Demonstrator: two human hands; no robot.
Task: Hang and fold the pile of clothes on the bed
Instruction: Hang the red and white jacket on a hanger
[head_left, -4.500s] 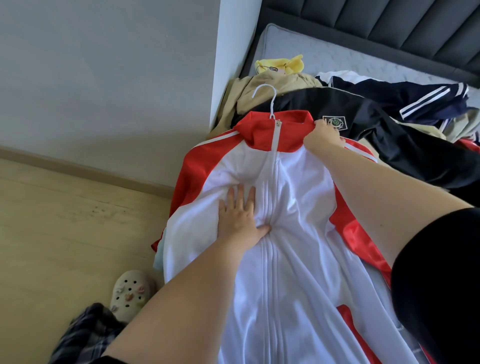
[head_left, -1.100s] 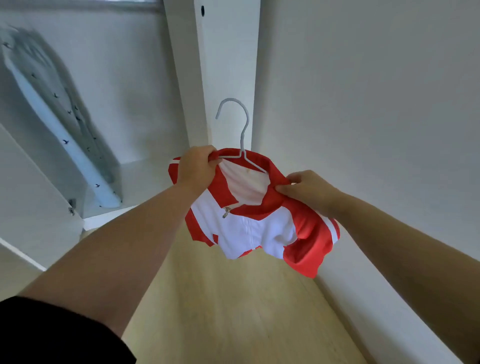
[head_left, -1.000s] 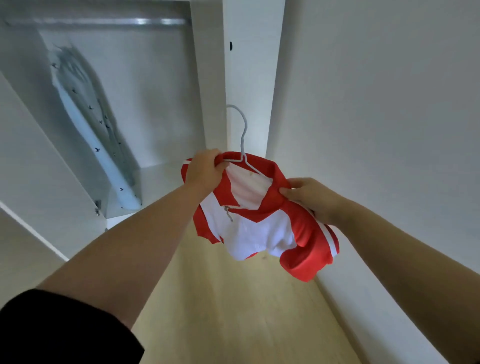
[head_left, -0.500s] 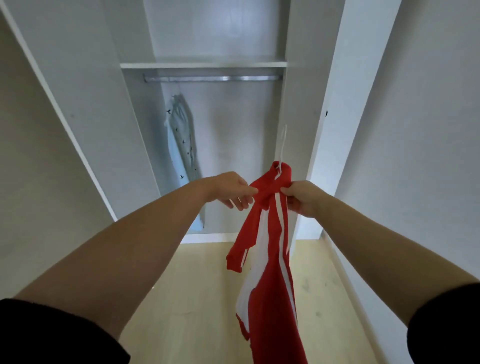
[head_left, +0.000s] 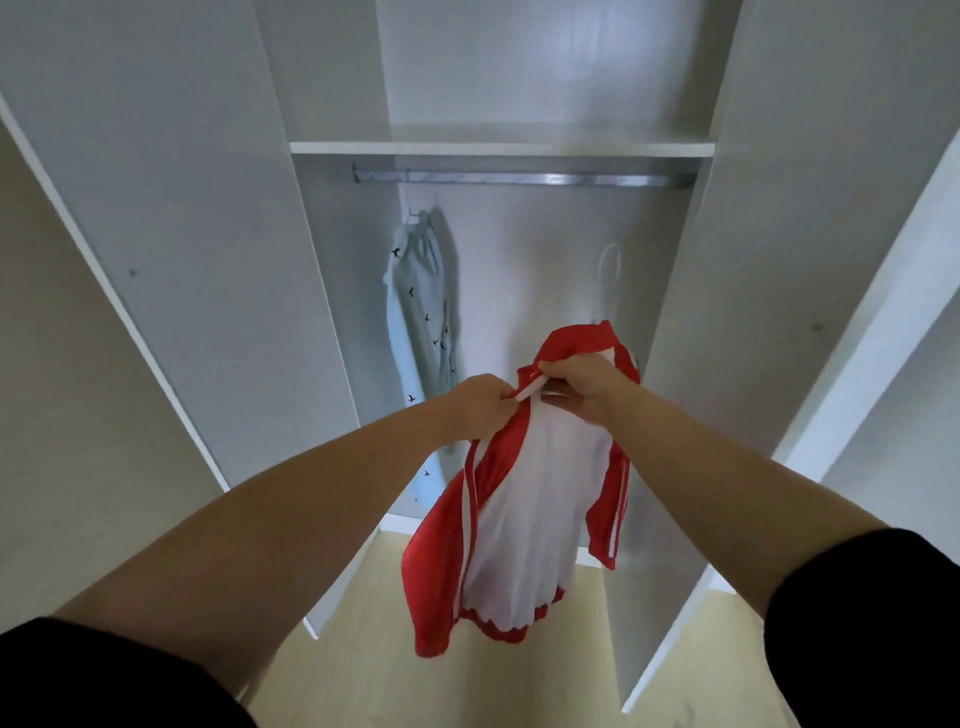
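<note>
1. One red-and-white jacket (head_left: 524, 519) hangs on a white hanger (head_left: 601, 291) in mid-air before the open wardrobe, near the frame's centre, its hem well above the floor (head_left: 467, 686).
2. Both hands hold it at the collar. The left hand (head_left: 480, 410) pinches the front edge with curled fingers, and the right hand (head_left: 582, 387) has its fingers closed round the collar top.
3. It looks light, soft and slick. The cloth could slide off the hanger's shoulders, so the hanger's neck under the hook seems the safer hold.
4. The rail (head_left: 519, 179) runs at 12 o'clock, just beneath a shelf (head_left: 498, 148), and the hook must pass through that narrow gap.
5. A pale bird-print garment (head_left: 423, 322) hangs at 10 o'clock from the jacket. Open room lies along the rail toward 1 o'clock, though the wardrobe's right panel (head_left: 727, 312) stands close at 3 o'clock.
</note>
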